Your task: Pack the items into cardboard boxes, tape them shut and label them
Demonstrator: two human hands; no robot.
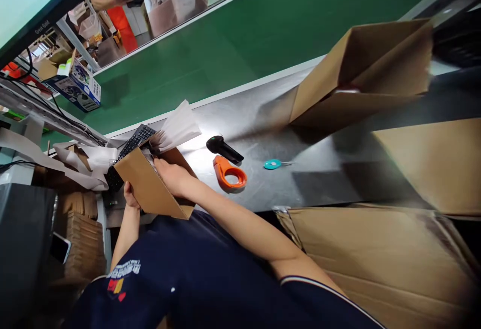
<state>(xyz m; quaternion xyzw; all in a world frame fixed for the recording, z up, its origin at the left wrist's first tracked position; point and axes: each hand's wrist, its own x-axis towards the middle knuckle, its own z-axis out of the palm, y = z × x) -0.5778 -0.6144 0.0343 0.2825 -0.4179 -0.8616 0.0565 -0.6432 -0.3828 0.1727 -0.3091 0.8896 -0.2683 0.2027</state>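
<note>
Cardboard box point(150, 189) stands open and unsealed, left hand point(131, 198) gripping its near side, right hand point(171, 175) pressing white packing paper point(176, 128) inside.

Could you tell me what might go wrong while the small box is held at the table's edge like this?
1. The box hangs partly off the table, so it could drop if the left hand slips.
2. White paper sticks out past the right hand and may snag or spill.
3. The keyboard right behind could get knocked.
</note>
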